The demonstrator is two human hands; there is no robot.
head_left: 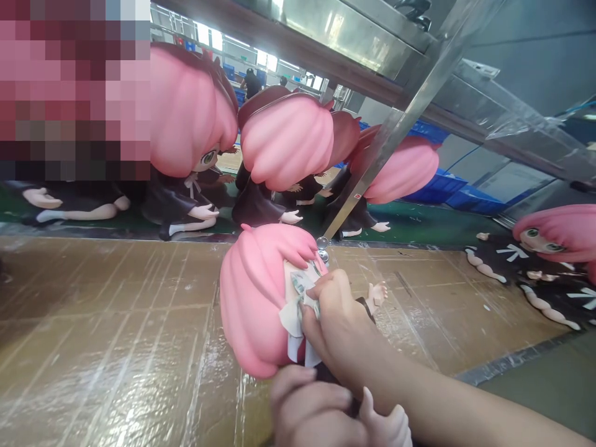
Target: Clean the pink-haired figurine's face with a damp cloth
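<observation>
A pink-haired figure (256,298) in dark clothes lies tilted on the bench in front of me, its face turned to the right. My right hand (338,316) pinches a crumpled white cloth (292,316) with grey-green marks and presses it to the figure's face, covering most of it. Below the head, my left hand (314,406) is slightly blurred, its fingers curled round the dark body. One small figure hand shows by my right wrist and another beside my left hand.
Brown, shiny tape covers the bench (116,323). Behind it, several similar figures (288,136) sit in a row on a green surface (414,217). More figures (554,236) lie at the right. A metal post (372,167) slants behind my figure, with blue crates (437,186) beyond.
</observation>
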